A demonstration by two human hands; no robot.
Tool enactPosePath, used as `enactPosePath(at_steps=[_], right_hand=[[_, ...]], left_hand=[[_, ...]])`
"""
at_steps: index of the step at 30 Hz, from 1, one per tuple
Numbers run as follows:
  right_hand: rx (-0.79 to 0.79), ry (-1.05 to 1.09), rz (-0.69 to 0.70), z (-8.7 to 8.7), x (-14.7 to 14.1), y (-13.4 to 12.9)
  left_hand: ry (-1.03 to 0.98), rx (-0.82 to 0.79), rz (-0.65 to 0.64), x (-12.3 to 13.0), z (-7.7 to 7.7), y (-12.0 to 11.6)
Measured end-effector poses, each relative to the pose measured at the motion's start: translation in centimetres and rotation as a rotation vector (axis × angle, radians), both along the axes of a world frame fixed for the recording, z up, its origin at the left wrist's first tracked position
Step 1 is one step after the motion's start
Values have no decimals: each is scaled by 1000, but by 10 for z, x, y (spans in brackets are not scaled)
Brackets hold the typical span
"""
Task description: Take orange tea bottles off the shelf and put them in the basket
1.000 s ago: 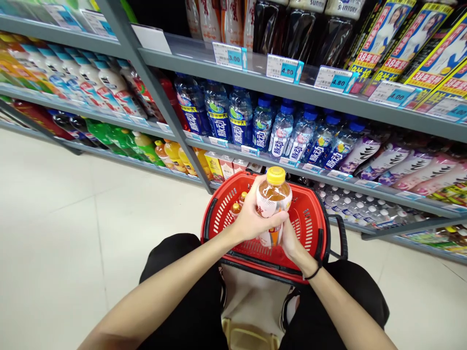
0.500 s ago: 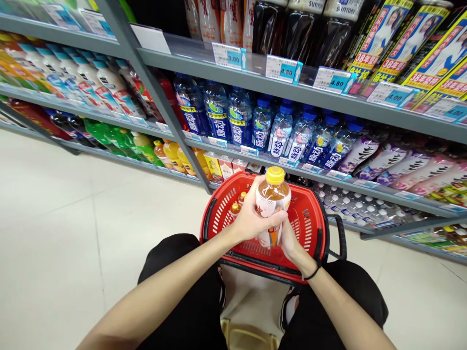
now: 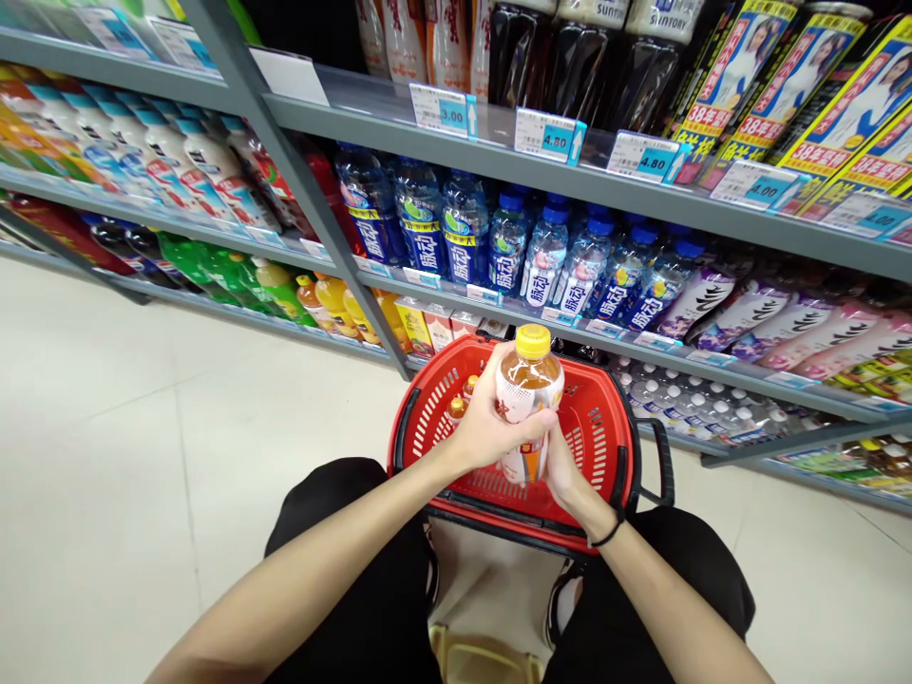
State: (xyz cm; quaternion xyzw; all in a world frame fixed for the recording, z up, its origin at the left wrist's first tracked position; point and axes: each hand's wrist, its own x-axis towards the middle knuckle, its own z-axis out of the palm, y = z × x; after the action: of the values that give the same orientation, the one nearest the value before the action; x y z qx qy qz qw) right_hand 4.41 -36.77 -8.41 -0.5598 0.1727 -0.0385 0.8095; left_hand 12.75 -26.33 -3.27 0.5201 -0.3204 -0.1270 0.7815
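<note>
A drink bottle (image 3: 525, 389) with a yellow cap, amber liquid and a pale pink label is held upright over the red shopping basket (image 3: 618, 399). My left hand (image 3: 493, 423) wraps round its left side, thumb across the front of the label. From the right and below, my right hand (image 3: 561, 465) also grips it; most of its fingers are hidden behind the bottle. Inside the basket, at the left, lie two small bottles (image 3: 457, 408) with orange-yellow caps, partly covered by my left hand.
Drink shelves (image 3: 570, 171) stretch across the far side, with a row of blue-capped bottles (image 3: 508, 242) behind the basket. The basket's black handle (image 3: 664, 461) sticks out on the right. My knees flank the basket, above a pale tiled floor (image 3: 128, 427).
The whole view has shifted very slightly. Both hands keep the same hold on the bottle over the basket.
</note>
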Motion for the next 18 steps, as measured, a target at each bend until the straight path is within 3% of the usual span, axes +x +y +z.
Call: enactPosePath(at_steps=[18], right_hand=[[31,38,19,-5,-1,-1]], left_hand=[[-46,4,-8,2,2,0]])
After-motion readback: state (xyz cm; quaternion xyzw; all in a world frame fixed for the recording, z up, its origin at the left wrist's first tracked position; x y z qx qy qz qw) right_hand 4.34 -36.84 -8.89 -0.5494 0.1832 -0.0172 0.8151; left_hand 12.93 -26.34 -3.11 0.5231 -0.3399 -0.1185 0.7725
